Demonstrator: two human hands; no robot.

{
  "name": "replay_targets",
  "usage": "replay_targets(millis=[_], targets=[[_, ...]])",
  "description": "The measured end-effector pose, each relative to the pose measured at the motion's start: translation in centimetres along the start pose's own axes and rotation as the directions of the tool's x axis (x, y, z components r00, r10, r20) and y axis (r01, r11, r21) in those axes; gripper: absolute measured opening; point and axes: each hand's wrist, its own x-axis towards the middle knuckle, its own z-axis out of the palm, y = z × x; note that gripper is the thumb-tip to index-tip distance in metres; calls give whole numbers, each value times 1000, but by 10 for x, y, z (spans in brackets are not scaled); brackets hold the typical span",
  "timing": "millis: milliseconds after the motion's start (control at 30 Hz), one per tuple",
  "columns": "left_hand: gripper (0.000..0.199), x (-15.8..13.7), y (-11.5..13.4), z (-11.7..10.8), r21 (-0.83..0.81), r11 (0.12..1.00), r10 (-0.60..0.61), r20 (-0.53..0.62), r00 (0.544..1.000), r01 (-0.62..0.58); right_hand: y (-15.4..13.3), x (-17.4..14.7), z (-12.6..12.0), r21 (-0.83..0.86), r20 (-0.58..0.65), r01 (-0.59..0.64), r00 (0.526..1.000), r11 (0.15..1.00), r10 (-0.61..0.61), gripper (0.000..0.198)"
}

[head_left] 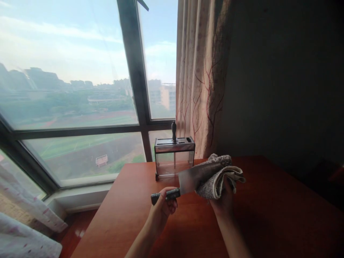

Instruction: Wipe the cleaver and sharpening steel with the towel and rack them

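My left hand (166, 205) is closed around the black handle of a cleaver (191, 178), whose broad blade points up and to the right. A folded grey towel (211, 188) with a pale edge wraps around the far part of the blade. From below, my right hand (225, 199) grips the towel, its fingers partly hidden by the cloth. Beyond the cleaver stands a clear-sided knife block (174, 147) with a slotted top. One dark-handled tool (173, 132) stands upright in it, its kind not clear.
Everything is above a reddish-brown wooden table (129, 215). Behind the table are large windows (80, 100) with dark frames and a patterned curtain (199, 71). Another light curtain (24, 233) hangs at the lower left. A dark wall (268, 89) is on the right.
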Motion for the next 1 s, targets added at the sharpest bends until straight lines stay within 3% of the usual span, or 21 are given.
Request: replay_targets(millis=[133,267,467,600,667,833,1000], targets=[[45,4,-7,5,81,997,7,-50,999,-3,-4,-6,4,29,-24,16,1000,999,-15,30],[55,11,-18,0,167,985,34,21,999,-37,-1,-12,8,4,-37,17,999,1000,-17,29],[66,12,-42,-7,305,949,68,56,996,-81,28,-21,10,-44,13,-91,996,995,92,25],[71,7,-51,-5,324,941,107,-2,994,-100,48,-29,9,-115,50,-259,963,959,266,27],[68,7,-51,-5,310,945,128,-54,990,-105,54,-34,10,-166,67,-287,951,944,301,29],[61,10,-40,-9,266,957,169,-174,970,-119,64,-43,12,-369,148,-179,957,912,248,31],[53,8,-19,-3,256,953,200,-142,969,-159,63,-42,10,-497,159,-30,980,868,124,40]])
